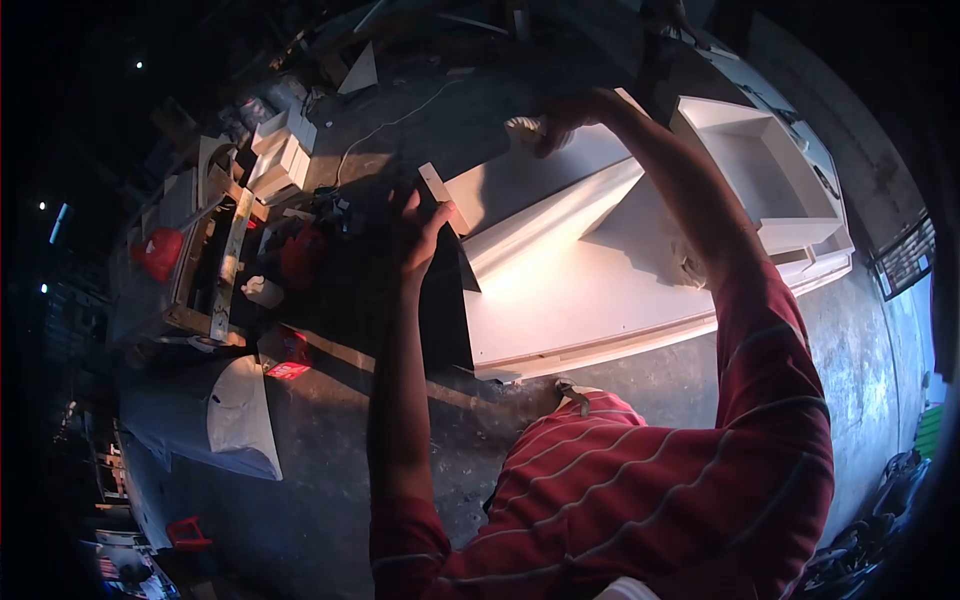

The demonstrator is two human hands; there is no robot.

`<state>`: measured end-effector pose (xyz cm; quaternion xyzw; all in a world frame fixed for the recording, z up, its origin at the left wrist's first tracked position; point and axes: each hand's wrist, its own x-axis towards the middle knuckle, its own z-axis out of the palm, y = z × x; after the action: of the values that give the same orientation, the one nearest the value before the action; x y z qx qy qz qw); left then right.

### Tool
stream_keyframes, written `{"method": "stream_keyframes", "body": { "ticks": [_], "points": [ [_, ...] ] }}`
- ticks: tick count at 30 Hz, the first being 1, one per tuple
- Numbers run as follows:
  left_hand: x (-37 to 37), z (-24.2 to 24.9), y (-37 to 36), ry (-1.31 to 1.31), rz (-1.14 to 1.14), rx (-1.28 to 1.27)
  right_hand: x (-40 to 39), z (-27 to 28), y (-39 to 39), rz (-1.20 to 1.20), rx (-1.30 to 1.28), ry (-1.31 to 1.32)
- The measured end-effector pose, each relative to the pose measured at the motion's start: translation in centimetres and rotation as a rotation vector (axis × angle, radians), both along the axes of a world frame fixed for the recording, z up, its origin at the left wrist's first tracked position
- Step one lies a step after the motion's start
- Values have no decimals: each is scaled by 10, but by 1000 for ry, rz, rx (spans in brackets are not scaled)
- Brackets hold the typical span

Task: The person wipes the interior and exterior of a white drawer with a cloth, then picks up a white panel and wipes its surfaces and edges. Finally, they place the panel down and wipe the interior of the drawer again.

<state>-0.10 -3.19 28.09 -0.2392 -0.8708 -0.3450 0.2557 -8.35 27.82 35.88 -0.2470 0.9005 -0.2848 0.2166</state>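
At the near end of a white panel assembly (600, 290), my left hand (422, 225) has its fingers around a small pale wooden strip (440, 192) at the panel's edge. Over the far part of the assembly, my right hand (565, 125) is closed on a whitish ridged bundle, perhaps a cloth (525, 128); its exact kind is unclear. An upright white board (550, 225) runs lengthwise between the two flat surfaces. Beneath my right forearm, a crumpled pale item (688, 262) rests on the white surface.
An open white box (745, 150) stands at the right end of the assembly. On the left are a wooden frame bench (232, 265), a red helmet-like object (158, 253), a white bottle (262, 291), a red box (286, 354) and a large white sack (240, 415).
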Motion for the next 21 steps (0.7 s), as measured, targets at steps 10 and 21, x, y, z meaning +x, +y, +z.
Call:
{"method": "stream_keyframes", "body": {
  "ticks": [10, 21],
  "points": [
    [-38, -16, 21, -39, -31, 490, -17, -7, -42, 7, -166, 717],
    [-68, -38, 8, -296, -75, 746, -10, -59, -114, -34, 25, 729]
  ]
}}
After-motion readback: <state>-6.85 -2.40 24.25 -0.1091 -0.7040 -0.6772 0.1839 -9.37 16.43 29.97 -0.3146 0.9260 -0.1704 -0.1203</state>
